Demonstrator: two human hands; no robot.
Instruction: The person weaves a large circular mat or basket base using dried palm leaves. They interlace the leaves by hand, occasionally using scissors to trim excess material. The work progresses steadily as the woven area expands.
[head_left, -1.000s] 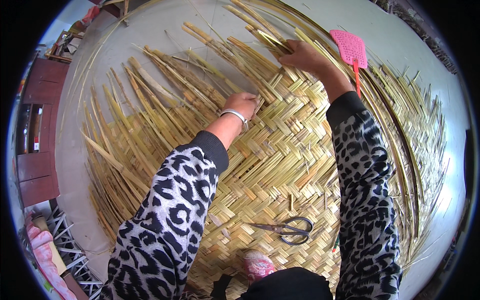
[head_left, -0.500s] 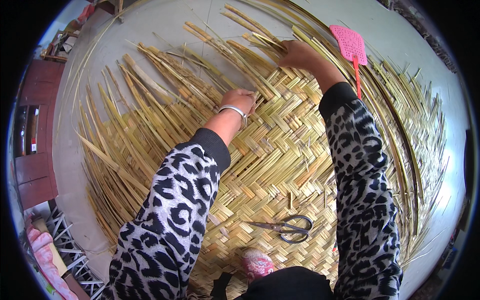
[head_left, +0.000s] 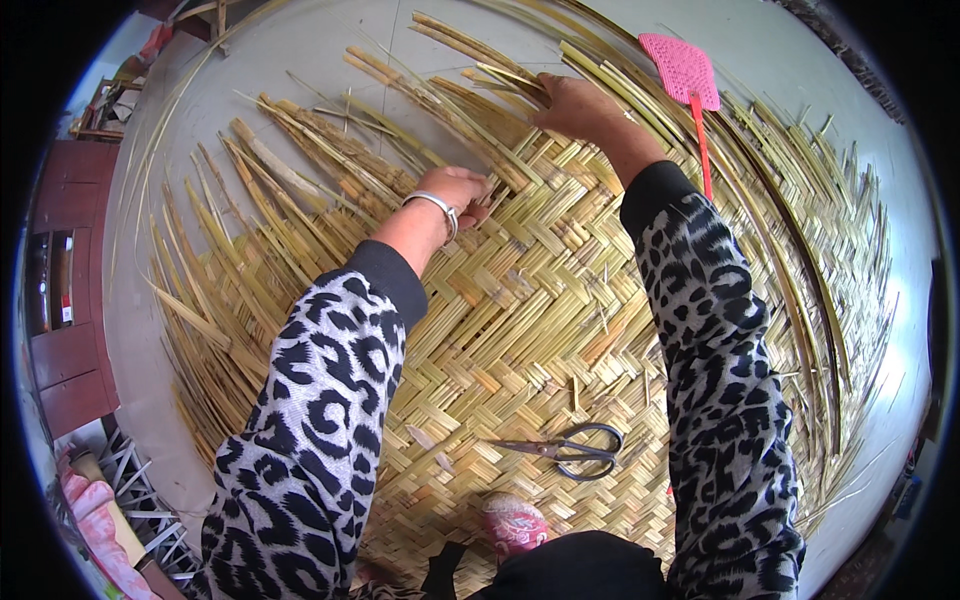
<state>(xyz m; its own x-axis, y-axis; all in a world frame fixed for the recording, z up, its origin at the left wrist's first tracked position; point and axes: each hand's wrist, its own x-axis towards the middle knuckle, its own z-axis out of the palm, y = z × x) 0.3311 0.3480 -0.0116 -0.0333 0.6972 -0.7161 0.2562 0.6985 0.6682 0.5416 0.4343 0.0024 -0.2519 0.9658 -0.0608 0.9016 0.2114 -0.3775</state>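
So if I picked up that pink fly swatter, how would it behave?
The pink fly swatter is probably light for its size, since it looks thin and full of holes. Its narrow red handle may flex a little. With that broad, flat end, it seems likelier to slide than roll.

No readable words, numbers or signs — anywhere in view.

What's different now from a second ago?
The view shifted, so the mat, scissors and pink swatter appear slightly further left. The left hand seems slightly looser. The right hand stays on the strips; the scissors still lie on the mat.
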